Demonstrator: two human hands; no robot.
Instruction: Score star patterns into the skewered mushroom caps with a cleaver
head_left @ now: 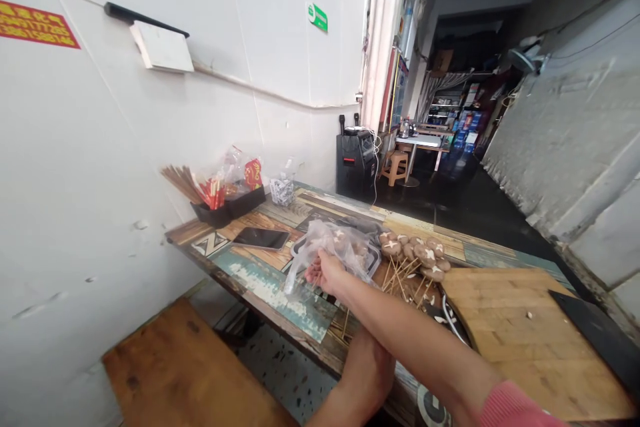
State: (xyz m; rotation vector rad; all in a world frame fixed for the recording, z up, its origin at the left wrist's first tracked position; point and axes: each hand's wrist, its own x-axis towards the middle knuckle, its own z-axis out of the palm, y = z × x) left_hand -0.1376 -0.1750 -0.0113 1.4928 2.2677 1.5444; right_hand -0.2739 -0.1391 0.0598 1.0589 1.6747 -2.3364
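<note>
My right hand (324,271) reaches across the table with its fingers closed on the edge of a clear plastic bag (333,240). The bag lies over a tray (373,261), and some brown mushrooms show dimly through it. My left hand (369,357) is low at the table's front edge, crossed by my right forearm; its fingers are hidden. A thin stick (345,323) shows just beyond it. Right of the bag, brown mushrooms (427,253) with pale cut marks sit on wooden skewers (397,275) in a heap.
A cutting board (530,340) with a dark knife blade (600,333) lies at the right. On the table's left are a phone (261,238), a black holder (215,215) with sticks and packets, and a clear container (283,191). A wooden bench (190,373) stands at lower left.
</note>
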